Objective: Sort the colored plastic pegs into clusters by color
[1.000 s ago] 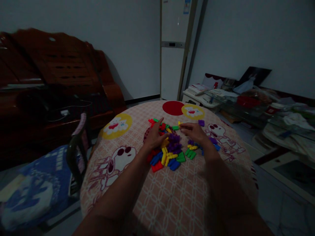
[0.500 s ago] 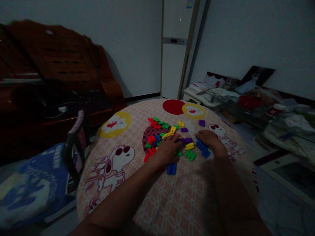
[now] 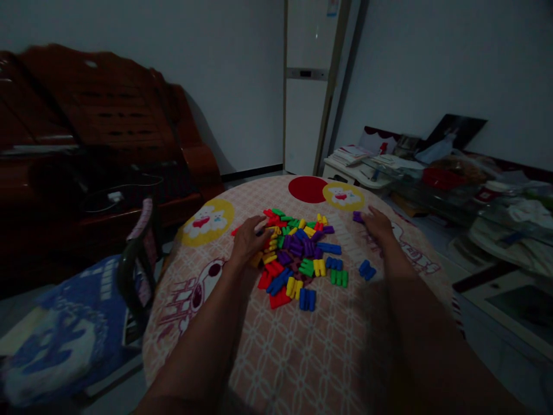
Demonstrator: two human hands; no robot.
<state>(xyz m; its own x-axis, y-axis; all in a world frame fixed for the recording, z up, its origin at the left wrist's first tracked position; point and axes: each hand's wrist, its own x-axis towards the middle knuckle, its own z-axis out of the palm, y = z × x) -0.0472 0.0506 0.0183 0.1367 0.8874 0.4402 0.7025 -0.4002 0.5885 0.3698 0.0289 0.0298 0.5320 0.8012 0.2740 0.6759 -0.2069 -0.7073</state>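
Observation:
A heap of colourful plastic building blocks [image 3: 296, 246] in red, blue, yellow, green and purple lies on the round table. My left hand [image 3: 248, 241] curves along the heap's left edge, thumb and fingers apart, close to yellow and red blocks. Over to the right, my right hand [image 3: 379, 226] reaches a lone purple block [image 3: 358, 217]. Its fingertips are at the block's right end, fingers outstretched; the contact is partly hidden. A blue block [image 3: 367, 270] lies apart, below that hand. Green blocks [image 3: 339, 278] and a blue pair [image 3: 307, 300] sit at the heap's near edge.
A patterned cloth covers the table [image 3: 276, 357]. On the left stand a chair with a blue cushion [image 3: 64, 328] and a wooden sofa [image 3: 116, 127]. A cluttered glass-topped cabinet [image 3: 453, 196] is on the right, and a tall white unit [image 3: 306, 115] stands behind.
My left hand has moved from over the heap to its left edge, uncovering more blocks. My right hand has left the blue blocks and moved up and right to the purple block.

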